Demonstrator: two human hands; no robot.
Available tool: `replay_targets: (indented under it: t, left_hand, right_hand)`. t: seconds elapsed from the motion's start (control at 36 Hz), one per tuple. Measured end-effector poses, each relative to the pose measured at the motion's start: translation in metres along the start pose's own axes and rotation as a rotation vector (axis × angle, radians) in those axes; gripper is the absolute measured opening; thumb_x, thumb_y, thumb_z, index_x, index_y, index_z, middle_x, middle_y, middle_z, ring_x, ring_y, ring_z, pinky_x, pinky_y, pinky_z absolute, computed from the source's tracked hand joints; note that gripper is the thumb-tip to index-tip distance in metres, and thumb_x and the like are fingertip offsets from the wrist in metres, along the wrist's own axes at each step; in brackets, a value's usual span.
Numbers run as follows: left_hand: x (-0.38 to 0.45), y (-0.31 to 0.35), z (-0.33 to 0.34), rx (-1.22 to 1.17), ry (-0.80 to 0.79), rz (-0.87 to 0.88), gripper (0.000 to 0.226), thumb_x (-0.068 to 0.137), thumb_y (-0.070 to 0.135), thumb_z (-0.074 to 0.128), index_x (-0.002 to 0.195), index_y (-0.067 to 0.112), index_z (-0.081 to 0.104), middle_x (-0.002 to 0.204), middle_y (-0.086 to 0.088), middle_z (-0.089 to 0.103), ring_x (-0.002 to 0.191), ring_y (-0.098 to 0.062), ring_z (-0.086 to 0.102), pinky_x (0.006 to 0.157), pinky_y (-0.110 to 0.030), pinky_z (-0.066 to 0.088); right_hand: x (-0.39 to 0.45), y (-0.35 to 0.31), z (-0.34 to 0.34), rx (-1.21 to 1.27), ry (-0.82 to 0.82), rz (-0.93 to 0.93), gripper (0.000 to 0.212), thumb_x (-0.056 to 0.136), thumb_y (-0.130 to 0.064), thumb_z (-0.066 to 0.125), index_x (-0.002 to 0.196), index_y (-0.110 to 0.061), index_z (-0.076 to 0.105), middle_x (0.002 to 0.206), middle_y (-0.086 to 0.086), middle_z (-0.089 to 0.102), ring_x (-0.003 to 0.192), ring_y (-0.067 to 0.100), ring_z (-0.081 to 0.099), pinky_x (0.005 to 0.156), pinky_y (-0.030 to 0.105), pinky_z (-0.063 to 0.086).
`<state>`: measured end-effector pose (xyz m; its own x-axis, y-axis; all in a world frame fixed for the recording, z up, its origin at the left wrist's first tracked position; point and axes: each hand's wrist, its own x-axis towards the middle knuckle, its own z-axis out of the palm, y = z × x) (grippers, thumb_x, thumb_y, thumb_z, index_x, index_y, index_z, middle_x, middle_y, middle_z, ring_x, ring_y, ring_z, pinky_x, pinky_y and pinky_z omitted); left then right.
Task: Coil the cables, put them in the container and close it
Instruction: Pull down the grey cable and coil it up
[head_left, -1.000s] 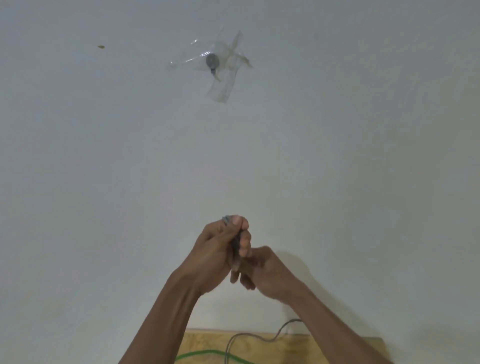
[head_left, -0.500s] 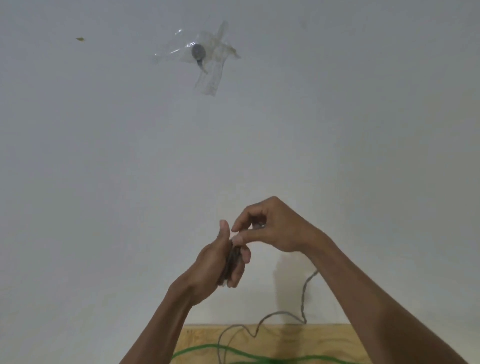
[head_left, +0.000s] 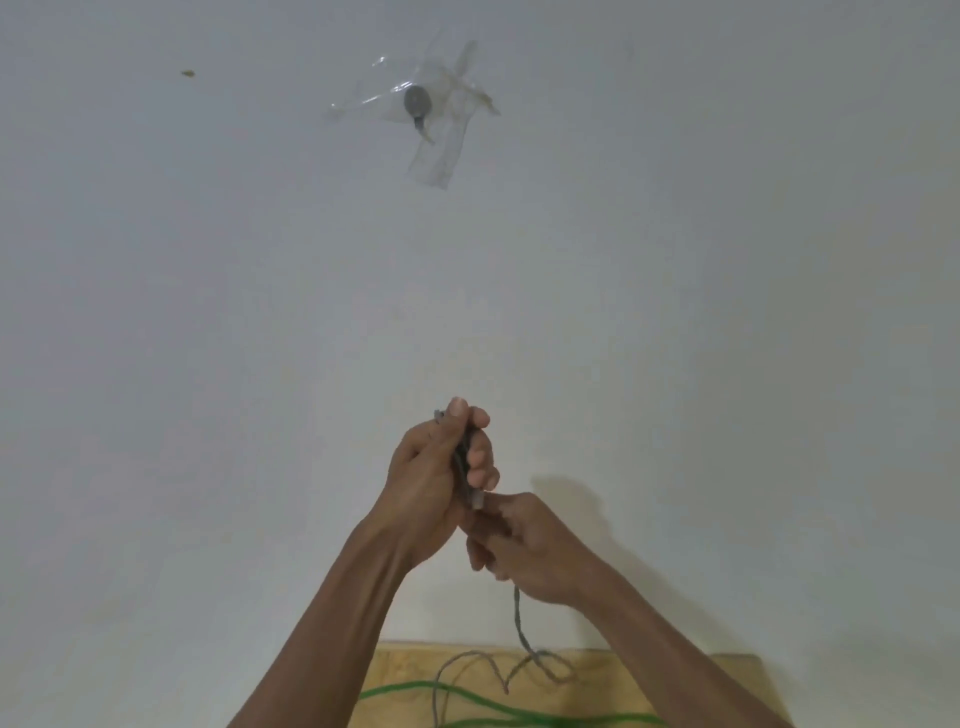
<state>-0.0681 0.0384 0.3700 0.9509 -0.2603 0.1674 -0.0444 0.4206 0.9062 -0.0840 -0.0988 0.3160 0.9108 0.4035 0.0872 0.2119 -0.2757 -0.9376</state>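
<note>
Nearest, at 6 o'clock, the wooden worktop (head_left: 597, 670) edge shows w/ a green cable (head_left: 467, 713) lying across it and the slack of the grey cable (head_left: 519, 618) looping over it, then rising toward the hands.

Step in hand, as I judge it: coiling the grey cable, mid-wrap. Container not in view, so stowing and closing are yet to come; green cable looks uncoiled.

Right hand (head_left: 524, 551), approx 5 o'clock of centre, is curled shut round the running part of the grey cable, which hangs out below it. Left hand (head_left: 441, 478), just above and touching it, is clenched on a bundle of grey loops, thumb on top, a cable end poking out above.

Next move likely needs the right hand to draw up more slack and lay another loop over the left, w/o letting the bundle spring open.

Vs half a sec ago: the right hand was raised beside the left thumb, pinching at the top; now it's dropped under the left hand. The slack on the worktop has shifted too.

Farthest, at 12 o'clock, a small grey disc (head_left: 417, 102) is taped to the white wall (head_left: 208, 312).
</note>
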Motion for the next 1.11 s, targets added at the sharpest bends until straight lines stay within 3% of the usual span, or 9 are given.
replay_targets:
  t: [0.08,0.19,0.31,0.42,0.56,0.72,0.83,0.97,1.11]
  left_hand:
    - [0.004,-0.005,-0.003,0.22,0.082,0.088,0.034,0.104,0.036,0.045,0.096,0.006,0.061,0.059,0.0,0.047,0.051,-0.015,0.05,0.065,-0.037,0.041]
    - [0.003,-0.012,-0.006,0.444,0.138,0.129,0.03,0.106,0.03,0.044,0.1,0.006,0.062,0.062,0.001,0.053,0.058,-0.016,0.053,0.058,-0.023,0.047]
    - [0.0,-0.018,-0.005,0.754,0.094,0.12,0.032,0.106,0.022,0.046,0.088,0.0,0.059,0.06,-0.004,0.054,0.052,-0.018,0.052,0.051,-0.025,0.046]
    - [-0.003,-0.014,-0.007,0.805,-0.041,0.064,0.047,0.107,0.027,0.044,0.067,0.004,0.047,0.051,-0.013,0.045,0.049,-0.023,0.043,0.052,-0.03,0.042]
    - [-0.006,-0.004,-0.009,0.895,-0.056,0.052,0.057,0.106,0.042,0.037,0.059,0.012,0.049,0.066,0.002,0.051,0.055,-0.01,0.051,0.058,-0.019,0.043]
    - [-0.021,0.005,-0.005,0.823,-0.152,-0.007,0.069,0.105,0.053,0.018,0.055,0.032,0.061,0.061,-0.008,0.056,0.055,-0.014,0.052,0.059,-0.03,0.041]
    - [-0.027,0.001,-0.003,0.743,-0.159,-0.124,0.074,0.099,0.065,0.012,0.061,0.021,0.059,0.054,-0.008,0.055,0.05,-0.016,0.05,0.059,-0.035,0.041]
    - [-0.039,-0.007,0.008,0.24,-0.18,-0.342,0.071,0.095,0.072,0.021,0.065,0.013,0.048,0.053,-0.003,0.025,0.046,-0.017,0.025,0.05,-0.029,0.026]
    - [-0.037,-0.003,0.009,-0.055,-0.243,-0.271,0.053,0.102,0.053,0.039,0.076,0.01,0.057,0.056,-0.002,0.032,0.047,-0.016,0.031,0.052,-0.028,0.038]
  right_hand:
    - [-0.005,-0.004,0.0,-0.075,-0.027,0.045,0.015,0.101,-0.028,0.052,0.103,-0.034,0.066,0.063,-0.01,0.063,0.063,0.016,0.052,0.062,0.029,0.05]
    - [-0.012,-0.012,-0.009,-0.201,-0.098,0.082,0.037,0.097,-0.025,0.059,0.134,-0.02,0.058,0.072,-0.01,0.07,0.057,0.01,0.058,0.066,0.025,0.054]
    - [-0.013,-0.031,-0.02,-0.426,-0.107,0.022,0.019,0.094,-0.02,0.061,0.111,-0.017,0.069,0.078,-0.011,0.071,0.053,0.0,0.06,0.06,0.019,0.05]
    - [-0.012,-0.048,-0.031,-0.56,-0.098,-0.061,0.021,0.09,-0.016,0.06,0.078,-0.033,0.067,0.073,-0.015,0.068,0.056,-0.002,0.057,0.058,0.014,0.042]
    - [-0.008,-0.061,-0.041,-0.438,-0.047,-0.124,0.016,0.085,-0.008,0.061,0.082,-0.019,0.072,0.084,-0.006,0.076,0.075,0.003,0.07,0.073,0.024,0.058]
    - [-0.003,-0.077,-0.052,-0.379,-0.058,-0.181,0.012,0.083,-0.01,0.069,0.076,-0.02,0.072,0.074,-0.003,0.075,0.07,0.009,0.067,0.068,0.031,0.054]
    - [0.004,-0.085,-0.059,-0.371,-0.022,-0.205,0.015,0.072,-0.019,0.086,0.071,-0.017,0.071,0.066,-0.003,0.071,0.06,0.008,0.061,0.06,0.026,0.05]
    - [0.016,-0.081,-0.069,-0.199,-0.045,-0.193,0.028,0.063,-0.015,0.093,0.073,-0.01,0.068,0.063,0.007,0.059,0.057,0.014,0.049,0.054,0.027,0.041]
    - [0.022,-0.046,-0.057,0.126,0.059,-0.187,0.012,0.085,-0.021,0.077,0.081,-0.009,0.073,0.062,0.004,0.065,0.06,0.026,0.047,0.049,0.029,0.037]
